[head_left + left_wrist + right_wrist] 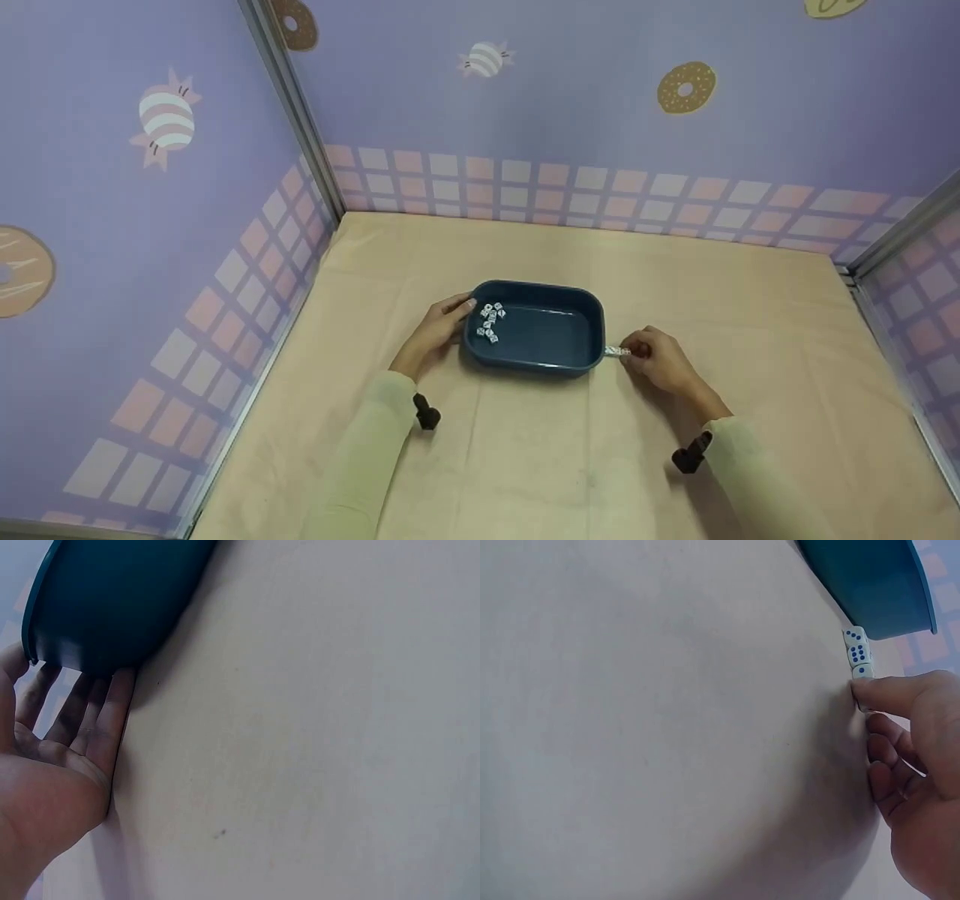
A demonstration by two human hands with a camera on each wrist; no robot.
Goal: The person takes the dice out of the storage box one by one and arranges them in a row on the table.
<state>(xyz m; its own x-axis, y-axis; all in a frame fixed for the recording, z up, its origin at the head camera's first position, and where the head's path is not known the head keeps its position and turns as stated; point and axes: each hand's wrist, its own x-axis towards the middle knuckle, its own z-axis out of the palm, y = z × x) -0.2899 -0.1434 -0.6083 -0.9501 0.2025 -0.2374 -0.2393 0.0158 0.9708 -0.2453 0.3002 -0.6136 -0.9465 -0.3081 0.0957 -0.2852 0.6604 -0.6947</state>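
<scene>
A dark blue rectangular dish [546, 337] with rounded corners rests on the cloth, several small white dice [491, 319] gathered at its left end. My left hand [437, 330] holds the dish's left side, thumb at the rim and fingers against the outer wall. In the left wrist view those fingers [112, 712] reach to the dish's underside edge. Beyond the right wall, a short row of white dice with blue dots [859, 654] lies on the cloth, its near end by the dish. My right hand [660, 361] pinches the far end of this row; the fingertips partly hide the last die.
A beige cloth [525, 450] covers the table. Patterned purple panels [570, 97] rise behind it and at both sides, joined by metal posts [300, 112]. Black wrist mounts [426, 412] sit on both sleeves.
</scene>
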